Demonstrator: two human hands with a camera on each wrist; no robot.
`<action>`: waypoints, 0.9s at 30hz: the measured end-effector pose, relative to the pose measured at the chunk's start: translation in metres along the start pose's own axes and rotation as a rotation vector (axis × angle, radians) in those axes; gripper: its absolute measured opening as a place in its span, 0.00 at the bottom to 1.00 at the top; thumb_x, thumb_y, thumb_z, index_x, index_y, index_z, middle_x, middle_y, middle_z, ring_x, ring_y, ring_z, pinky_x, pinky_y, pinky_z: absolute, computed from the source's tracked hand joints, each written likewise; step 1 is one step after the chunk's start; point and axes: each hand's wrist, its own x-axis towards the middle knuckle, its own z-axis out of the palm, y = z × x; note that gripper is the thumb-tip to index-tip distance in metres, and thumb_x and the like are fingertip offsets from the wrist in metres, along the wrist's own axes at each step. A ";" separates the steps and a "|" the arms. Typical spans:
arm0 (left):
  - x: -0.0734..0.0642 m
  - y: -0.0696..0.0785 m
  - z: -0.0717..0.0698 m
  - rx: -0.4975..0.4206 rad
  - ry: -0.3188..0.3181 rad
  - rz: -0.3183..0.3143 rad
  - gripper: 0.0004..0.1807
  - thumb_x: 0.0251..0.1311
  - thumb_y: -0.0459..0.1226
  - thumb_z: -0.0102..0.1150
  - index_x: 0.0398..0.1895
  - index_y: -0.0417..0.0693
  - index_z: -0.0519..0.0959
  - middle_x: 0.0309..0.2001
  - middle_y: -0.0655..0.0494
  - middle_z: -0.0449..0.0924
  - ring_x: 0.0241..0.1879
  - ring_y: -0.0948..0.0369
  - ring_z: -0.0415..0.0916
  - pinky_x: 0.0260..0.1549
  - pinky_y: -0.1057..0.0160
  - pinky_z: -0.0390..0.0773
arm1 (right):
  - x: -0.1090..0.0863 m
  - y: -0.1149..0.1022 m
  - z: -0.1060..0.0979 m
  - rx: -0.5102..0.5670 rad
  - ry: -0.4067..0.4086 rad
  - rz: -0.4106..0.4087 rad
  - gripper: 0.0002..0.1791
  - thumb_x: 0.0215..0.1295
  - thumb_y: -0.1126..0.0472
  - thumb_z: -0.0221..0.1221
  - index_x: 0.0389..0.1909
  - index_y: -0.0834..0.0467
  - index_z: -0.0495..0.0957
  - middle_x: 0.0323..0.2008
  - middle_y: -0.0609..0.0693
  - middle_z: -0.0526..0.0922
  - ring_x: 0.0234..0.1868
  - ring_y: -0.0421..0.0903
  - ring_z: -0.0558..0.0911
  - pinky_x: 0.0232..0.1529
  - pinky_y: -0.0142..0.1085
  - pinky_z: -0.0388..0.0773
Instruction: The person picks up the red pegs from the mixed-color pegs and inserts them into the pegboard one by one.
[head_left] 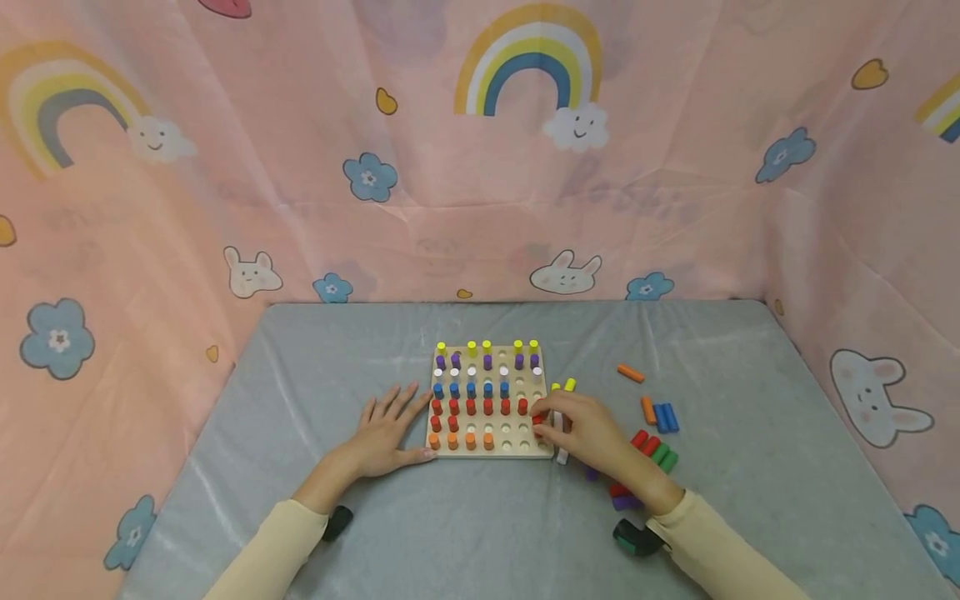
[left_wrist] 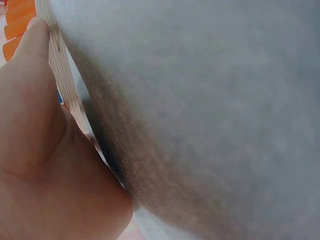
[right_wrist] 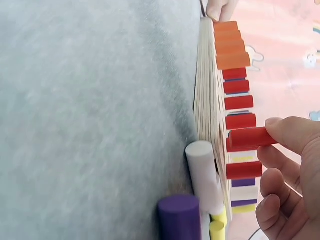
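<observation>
Pinching red peg (right_wrist: 247, 136), fingers (right_wrist: 281, 163) seemingly curled

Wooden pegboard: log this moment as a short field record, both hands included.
main item: wooden pegboard, partly filled
nearest row: four orange pegs
left hand: fingers spread, thumb at the board's near-left corner
right hand: pinching a red peg at the board's right side
loose: green pegs and blue pegs, among others
surface: gray cloth

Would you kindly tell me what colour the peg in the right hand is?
The peg is red, clearest in the right wrist view.
</observation>
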 end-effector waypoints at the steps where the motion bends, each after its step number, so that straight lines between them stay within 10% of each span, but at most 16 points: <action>1: 0.000 -0.001 0.001 0.001 0.002 -0.002 0.53 0.57 0.68 0.55 0.81 0.63 0.45 0.81 0.50 0.40 0.80 0.42 0.36 0.71 0.29 0.37 | 0.001 -0.001 0.001 -0.003 0.002 -0.004 0.10 0.56 0.58 0.72 0.40 0.49 0.85 0.34 0.39 0.84 0.22 0.30 0.67 0.23 0.24 0.67; 27: 0.002 -0.003 0.004 0.009 0.005 -0.007 0.53 0.59 0.66 0.57 0.81 0.63 0.43 0.82 0.52 0.38 0.80 0.44 0.34 0.71 0.30 0.36 | 0.025 -0.021 0.017 0.043 -0.009 -0.072 0.10 0.59 0.59 0.70 0.42 0.50 0.85 0.32 0.40 0.81 0.26 0.34 0.71 0.26 0.24 0.69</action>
